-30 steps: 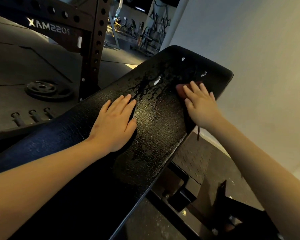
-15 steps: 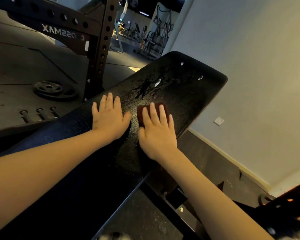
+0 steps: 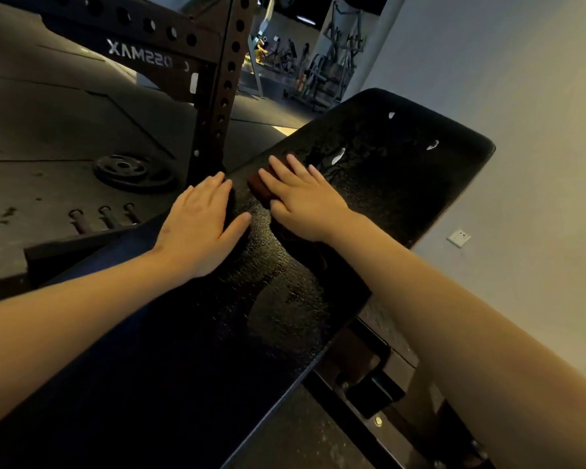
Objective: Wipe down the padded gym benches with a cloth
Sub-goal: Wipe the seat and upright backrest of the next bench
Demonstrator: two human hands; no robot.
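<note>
A long black padded bench runs from the lower left up to the right, wet with streaks near its far end. My left hand lies flat on the pad near its left edge, fingers straight. My right hand presses flat on a dark reddish-brown cloth, which shows at the fingers' left side and is mostly hidden under the palm. The two hands lie side by side, a small gap between them.
A dark steel rack upright with holes stands just behind the bench's left edge. A weight plate and three pegs sit on the floor at left. The bench frame shows below right; a pale wall with a socket at right.
My right hand has slid the cloth from the bench's far right edge leftward and towards the middle, ending beside my left hand. The left hand stayed flat on the pad.
</note>
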